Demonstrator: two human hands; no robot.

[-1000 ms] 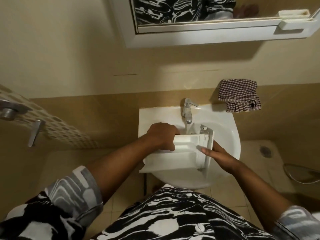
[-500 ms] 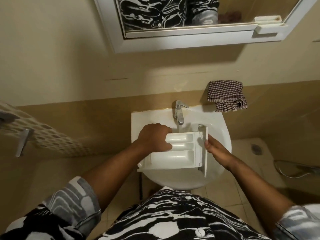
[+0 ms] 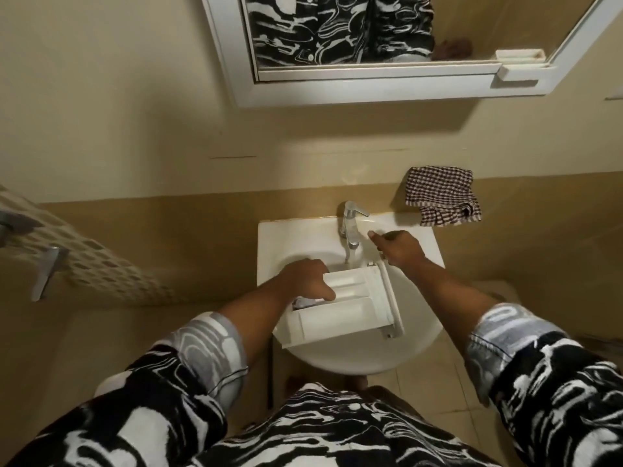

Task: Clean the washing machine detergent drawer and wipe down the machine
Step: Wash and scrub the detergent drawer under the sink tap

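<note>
Sink (image 3: 269, 237): white basin, mounted on the tan wall.
Faucet (image 3: 350, 227): chrome, upright at the middle of the sink's back rim.
Checked cloth (image 3: 441, 197): crumpled, just beyond the sink's back right corner.
Mirror (image 3: 337, 28): white-framed, well above the sink.
Floor tiles (image 3: 431, 382): beige, below the sink's front edge.

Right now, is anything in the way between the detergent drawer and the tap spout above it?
Nothing visible does. The left hand grips the detergent drawer over the sink, its far edge just under the tap. The right hand is beside the tap, clear of that gap.
</note>
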